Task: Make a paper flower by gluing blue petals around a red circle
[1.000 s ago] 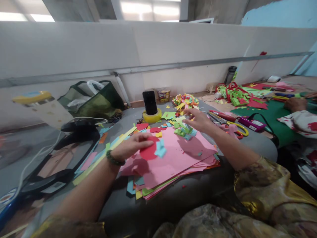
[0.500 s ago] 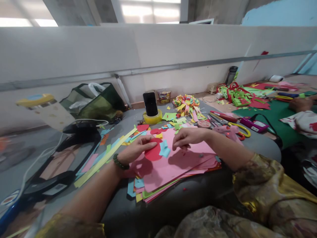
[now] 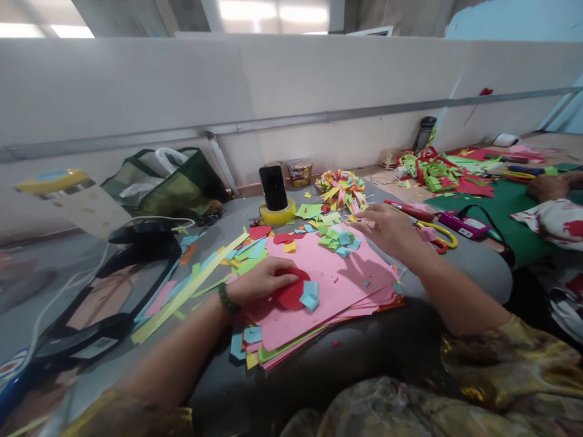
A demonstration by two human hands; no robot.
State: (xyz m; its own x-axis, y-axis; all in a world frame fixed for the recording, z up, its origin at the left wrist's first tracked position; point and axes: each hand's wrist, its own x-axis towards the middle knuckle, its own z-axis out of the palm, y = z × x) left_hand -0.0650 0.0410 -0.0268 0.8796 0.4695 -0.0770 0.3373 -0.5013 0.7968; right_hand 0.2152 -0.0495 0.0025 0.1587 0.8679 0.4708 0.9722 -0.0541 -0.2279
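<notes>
My left hand (image 3: pixel 266 280), wearing a dark green bead bracelet, pinches the left edge of a red paper circle (image 3: pixel 291 296). On the circle's right side sits a folded light blue paper piece (image 3: pixel 310 295). Both are above a stack of pink paper sheets (image 3: pixel 277 331). My right hand (image 3: pixel 387 233) is raised over the stack's far right corner with its fingers stretched out, and nothing shows in them. Left of its fingertips is a small heap of green and blue folded paper pieces (image 3: pixel 339 240). A pink glue gun (image 3: pixel 427 235) is mostly hidden behind this hand.
A phone (image 3: pixel 274 188) stands in a yellow tape roll (image 3: pixel 280 212). Behind are a paper flower ball (image 3: pixel 341 187) and a snack cup (image 3: pixel 299 173). Yellow-handled scissors (image 3: pixel 444 235) and a purple device (image 3: pixel 464 224) lie right. Another person's hand (image 3: pixel 546 188) rests at far right.
My right hand has moved away from the blue piece, up and to the right, uncovering the heap of folded pieces. My left hand and the red circle have shifted slightly down and right.
</notes>
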